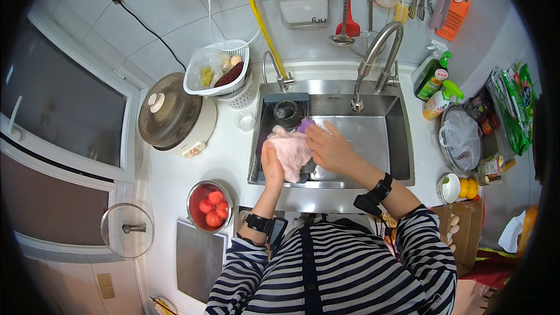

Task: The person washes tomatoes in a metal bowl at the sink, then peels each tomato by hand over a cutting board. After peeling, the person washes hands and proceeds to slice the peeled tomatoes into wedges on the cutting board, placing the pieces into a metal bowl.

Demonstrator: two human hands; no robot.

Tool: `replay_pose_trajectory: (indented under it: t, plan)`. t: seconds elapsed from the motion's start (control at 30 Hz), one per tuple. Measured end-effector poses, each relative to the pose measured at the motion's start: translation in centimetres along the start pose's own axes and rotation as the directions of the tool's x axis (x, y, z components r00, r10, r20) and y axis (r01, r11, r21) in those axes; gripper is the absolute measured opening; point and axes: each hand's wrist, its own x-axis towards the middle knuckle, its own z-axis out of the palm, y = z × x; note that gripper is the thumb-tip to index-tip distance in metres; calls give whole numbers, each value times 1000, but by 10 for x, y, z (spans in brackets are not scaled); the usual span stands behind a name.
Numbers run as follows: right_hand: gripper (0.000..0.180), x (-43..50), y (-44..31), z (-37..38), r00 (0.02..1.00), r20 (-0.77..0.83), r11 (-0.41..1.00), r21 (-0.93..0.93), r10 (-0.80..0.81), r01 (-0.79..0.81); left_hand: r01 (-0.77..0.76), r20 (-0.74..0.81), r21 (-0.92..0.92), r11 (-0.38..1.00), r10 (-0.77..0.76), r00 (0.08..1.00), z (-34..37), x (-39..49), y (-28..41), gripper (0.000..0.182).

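Over the left part of the steel sink (pixel 356 185), my left hand (pixel 273 167) holds a fluffy pink cloth (pixel 288 151), thumb toward me. My right hand (pixel 331 148) is at the cloth's right edge, fingers against it and partly hidden. A small purple piece (pixel 306 125) shows just beyond my right fingertips; whether it belongs to the cloth I cannot make out. Behind the cloth, a dark round cup or pot (pixel 286 113) sits in the grey drain rack (pixel 278 97) inside the sink.
The tall faucet (pixel 387 48) arches over the basin; a small tap (pixel 280 78) stands at left. A steel bowl (pixel 191 203) holds several peeled tomatoes (pixel 214 208). An electric pot (pixel 177 111) and a white basket (pixel 192 89) stand left; spray bottles (pixel 437 101) stand right.
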Motion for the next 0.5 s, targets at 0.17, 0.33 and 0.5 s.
replay_pose_trajectory:
  t: [0.17,0.33,0.5]
  plan:
    - [27,-6,-12,34,988,-82,964,220,-133,148,-845,742,504,179,410,530,44,-19,27,30]
    - [31,5,-6,18,961,180,954,255,-209,160,-680,658,598,424,224,719,33,-4,28,22]
    - [36,22,-3,-5,975,-169,979,119,-143,165,-86,329,368,926,-43,943,0,25,4,31]
